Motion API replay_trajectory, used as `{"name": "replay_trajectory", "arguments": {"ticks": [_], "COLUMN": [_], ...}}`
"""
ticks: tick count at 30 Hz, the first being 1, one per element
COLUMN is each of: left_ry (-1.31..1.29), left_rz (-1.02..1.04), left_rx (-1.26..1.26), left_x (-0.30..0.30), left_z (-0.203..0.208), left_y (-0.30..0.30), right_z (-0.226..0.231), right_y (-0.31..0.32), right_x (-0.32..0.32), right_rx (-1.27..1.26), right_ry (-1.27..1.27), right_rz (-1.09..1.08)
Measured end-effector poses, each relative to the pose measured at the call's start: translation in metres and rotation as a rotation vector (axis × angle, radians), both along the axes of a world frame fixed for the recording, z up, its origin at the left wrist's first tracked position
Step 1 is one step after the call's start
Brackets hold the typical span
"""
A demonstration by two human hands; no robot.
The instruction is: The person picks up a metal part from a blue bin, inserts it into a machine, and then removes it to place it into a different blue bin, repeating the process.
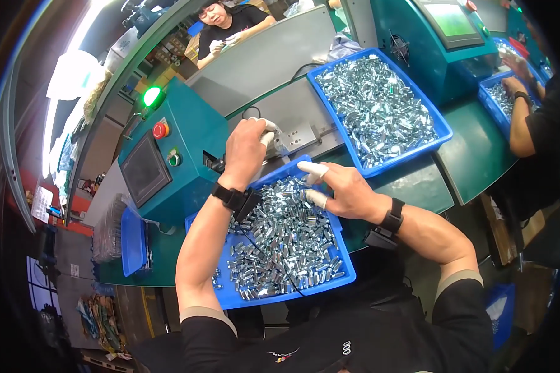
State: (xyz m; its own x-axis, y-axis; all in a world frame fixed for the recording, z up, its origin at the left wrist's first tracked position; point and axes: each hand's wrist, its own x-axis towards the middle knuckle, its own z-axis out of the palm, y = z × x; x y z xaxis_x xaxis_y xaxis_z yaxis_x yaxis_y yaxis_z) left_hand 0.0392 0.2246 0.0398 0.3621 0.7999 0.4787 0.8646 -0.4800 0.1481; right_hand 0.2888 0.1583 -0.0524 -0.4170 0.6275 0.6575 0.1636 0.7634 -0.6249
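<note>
My left hand [247, 148], with white finger cots, is raised at the metal fixture [295, 138] of the teal machine [180, 146]; its fingertips pinch something small and hidden there. My right hand [342, 189], also with white finger cots, hovers over the near blue tray [339, 245] full of small shiny metal parts [280, 239]; its fingers are curled down into the pile. Both wrists carry black bands with a small black device.
A second blue tray [440, 127] of metal parts sits behind on the green bench [473, 158]. A co-worker's hands [513, 84] work at another tray on the right. A person sits across at the back. A small blue bin [132, 239] stands at the left.
</note>
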Motion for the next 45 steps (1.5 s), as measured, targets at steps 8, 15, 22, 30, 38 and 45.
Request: {"name": "replay_trajectory", "arguments": {"ticks": [8,15,22,30,38,45], "left_ry": [0.042,0.178,0.018,-0.194,-0.29,-0.355], "left_rz": [0.024,-0.042,0.004,0.125,0.162,0.126], "left_rx": [-0.014,0.069,0.077,0.024,-0.108,-0.239], "left_x": [-0.006,-0.009,-0.025,-0.056,-0.075,-0.074], "left_z": [-0.011,-0.009,-0.006,-0.013,-0.028,-0.035], "left_y": [0.008,-0.006,-0.08,-0.189,-0.205,-0.201], "right_z": [-0.002,-0.002,0.012,0.026,0.012,0.006], "right_y": [-0.002,0.001,0.033,0.054,0.06,0.06], "right_x": [-0.001,-0.001,-0.034,-0.058,-0.07,-0.067], "right_rx": [0.058,0.004,-0.426,-0.563,-0.579,-0.541], "right_ry": [0.023,0.018,0.174,0.114,0.091,0.076], "right_rz": [0.026,0.054,0.026,0.177,0.24,0.276]}}
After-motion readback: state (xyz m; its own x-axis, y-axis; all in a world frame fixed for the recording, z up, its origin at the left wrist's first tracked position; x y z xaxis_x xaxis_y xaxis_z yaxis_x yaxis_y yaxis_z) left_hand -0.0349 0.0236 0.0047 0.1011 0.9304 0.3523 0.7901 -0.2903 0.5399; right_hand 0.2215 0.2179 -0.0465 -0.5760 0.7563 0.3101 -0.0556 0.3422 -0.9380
